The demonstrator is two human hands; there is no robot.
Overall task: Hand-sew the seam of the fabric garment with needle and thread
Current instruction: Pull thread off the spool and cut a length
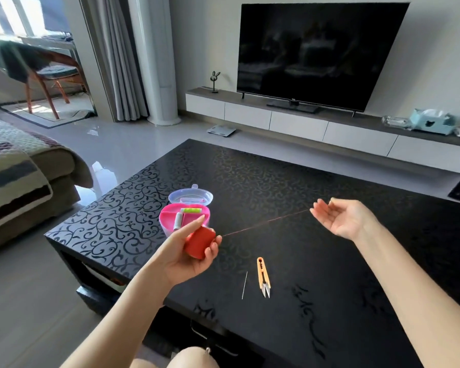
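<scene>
Thread (266, 222) is being held taut between a red spool (199, 242), gripped in the left hand (189, 253), and the right hand's (340, 217) pinching fingertips (314, 208); a needle (244, 285) and snips (263, 276) are lying on the black table (329, 261).

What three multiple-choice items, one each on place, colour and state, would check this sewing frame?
1. Where does the needle lie?
A. on the table beside the snips
B. in the pink box
C. in the right hand

2. What colour is the spool in the left hand?
A. white
B. red
C. green

3. How is the thread?
A. coiled on the table
B. cut short
C. stretched between both hands

Answers: 1 A, it rests left of the orange snips; 2 B, the spool is red; 3 C, it runs to the right hand.
</scene>
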